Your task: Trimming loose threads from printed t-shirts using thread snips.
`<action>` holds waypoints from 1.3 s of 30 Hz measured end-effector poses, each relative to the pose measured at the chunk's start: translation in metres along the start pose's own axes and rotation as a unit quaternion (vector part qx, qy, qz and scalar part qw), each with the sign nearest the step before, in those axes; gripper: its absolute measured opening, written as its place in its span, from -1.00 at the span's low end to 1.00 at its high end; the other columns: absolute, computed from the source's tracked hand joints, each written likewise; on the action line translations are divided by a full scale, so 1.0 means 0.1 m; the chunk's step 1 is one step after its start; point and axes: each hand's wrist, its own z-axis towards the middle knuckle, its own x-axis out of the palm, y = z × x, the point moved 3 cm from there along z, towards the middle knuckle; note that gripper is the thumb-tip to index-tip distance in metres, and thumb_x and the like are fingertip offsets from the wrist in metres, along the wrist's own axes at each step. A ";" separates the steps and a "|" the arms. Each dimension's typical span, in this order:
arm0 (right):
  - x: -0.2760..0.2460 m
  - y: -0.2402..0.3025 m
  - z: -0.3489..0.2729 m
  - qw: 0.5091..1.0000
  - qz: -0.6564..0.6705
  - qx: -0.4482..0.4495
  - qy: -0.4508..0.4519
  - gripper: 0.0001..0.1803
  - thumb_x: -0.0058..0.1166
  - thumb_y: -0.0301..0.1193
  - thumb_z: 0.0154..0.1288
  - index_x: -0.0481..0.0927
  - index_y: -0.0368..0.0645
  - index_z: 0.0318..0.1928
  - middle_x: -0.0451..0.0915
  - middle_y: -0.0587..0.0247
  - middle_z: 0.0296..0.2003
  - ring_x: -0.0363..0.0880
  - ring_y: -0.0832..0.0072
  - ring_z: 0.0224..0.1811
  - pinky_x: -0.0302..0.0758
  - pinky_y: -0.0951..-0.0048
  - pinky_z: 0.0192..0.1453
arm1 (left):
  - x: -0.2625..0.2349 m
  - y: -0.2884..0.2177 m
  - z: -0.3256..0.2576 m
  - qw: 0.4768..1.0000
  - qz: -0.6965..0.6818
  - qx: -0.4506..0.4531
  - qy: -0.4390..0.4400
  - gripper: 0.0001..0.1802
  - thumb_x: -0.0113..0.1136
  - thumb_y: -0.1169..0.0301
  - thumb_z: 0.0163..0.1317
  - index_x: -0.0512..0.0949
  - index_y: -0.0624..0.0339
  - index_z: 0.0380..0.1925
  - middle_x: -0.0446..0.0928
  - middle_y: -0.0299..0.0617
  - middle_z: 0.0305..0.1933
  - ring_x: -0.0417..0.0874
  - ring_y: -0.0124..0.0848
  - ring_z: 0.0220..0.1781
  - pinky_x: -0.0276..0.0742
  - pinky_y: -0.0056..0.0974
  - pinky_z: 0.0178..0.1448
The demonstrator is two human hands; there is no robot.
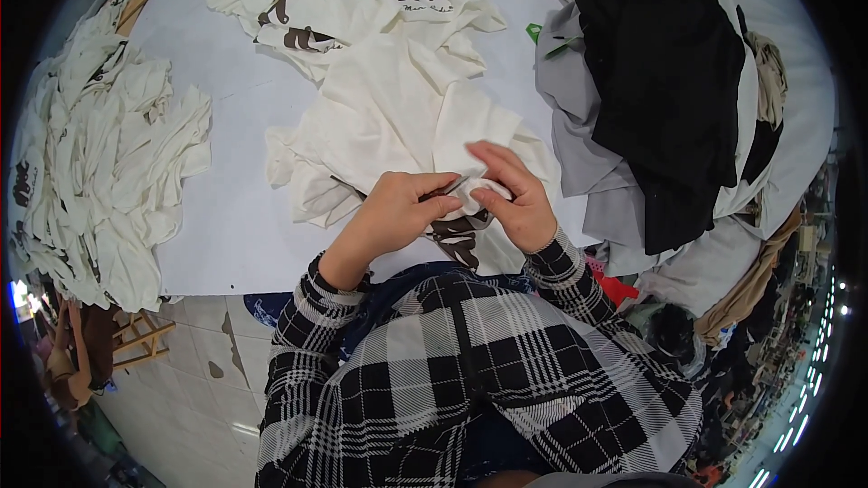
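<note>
A cream T-shirt with dark brown printing lies bunched on the table in front of me. My left hand is closed in a pinch at the shirt's near part. A thin grey piece shows at its fingertips, too small to make out. Something thin and dark pokes out beside that hand's far side. My right hand pinches a fold of the shirt between thumb and fingers, its forefinger lifted and slightly blurred. Both hands are close together, and dark print hangs below them.
Cream garments lie in a heap on the left of the white table. To the right are black cloth and grey cloth, with a small green item beside them. A wooden stool stands at lower left, near another person.
</note>
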 end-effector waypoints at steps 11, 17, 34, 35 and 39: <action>-0.28 -0.75 -0.69 0.964 0.090 0.120 -0.218 -0.59 0.00 -0.61 0.20 0.39 -0.27 0.10 0.47 0.34 -0.22 0.37 0.71 -0.28 0.35 0.71 -0.17 | -1.35 0.94 -0.87 0.858 -0.040 -0.117 -0.498 -0.67 0.24 0.42 0.05 0.50 0.31 -0.17 0.37 -0.39 -0.51 0.31 -0.63 -0.46 0.26 -0.50 -0.38; -0.17 -0.71 -0.66 0.953 0.162 0.212 -0.144 -0.62 0.05 -0.58 0.18 0.44 -0.25 0.05 0.47 0.39 -0.28 0.39 0.69 -0.24 0.34 0.67 -0.12 | -1.84 1.60 -0.75 0.820 -0.033 -0.169 -0.545 -0.66 0.23 0.29 0.07 0.54 0.35 -0.25 0.52 -0.21 -0.40 0.45 -0.49 -0.38 0.37 -0.41 -0.26; -2.00 -0.96 -0.75 0.924 -0.238 0.078 -0.288 -0.50 0.01 -0.50 0.17 0.32 -0.16 0.16 0.45 0.08 0.01 0.43 0.28 0.03 0.35 0.36 0.11 | -1.55 1.37 -0.91 0.887 -0.197 -0.131 -0.397 -0.85 0.26 0.45 0.04 0.49 0.20 -0.40 0.38 -0.43 -0.59 0.26 -0.68 -0.67 0.11 -0.56 -0.63; -1.89 -0.84 -0.63 0.847 -0.455 0.047 -0.272 -0.47 0.05 -0.50 0.12 0.33 -0.15 0.15 0.44 0.07 0.01 0.39 0.24 0.07 0.31 0.34 0.12 | -1.53 1.38 -0.94 0.884 -0.197 -0.134 -0.402 -0.85 0.26 0.45 0.04 0.49 0.20 -0.40 0.38 -0.43 -0.59 0.26 -0.68 -0.67 0.11 -0.56 -0.63; -1.16 -0.54 -0.38 0.889 -0.394 -0.030 -0.230 -0.57 0.11 -0.50 0.03 0.47 -0.15 -0.01 0.46 0.10 -0.05 0.33 0.22 0.08 0.23 0.30 0.17 | -1.49 1.54 -0.99 0.871 0.003 -0.098 -0.482 -0.80 0.25 0.41 0.05 0.52 0.26 -0.34 0.47 -0.30 -0.55 0.39 -0.55 -0.57 0.32 -0.46 -0.50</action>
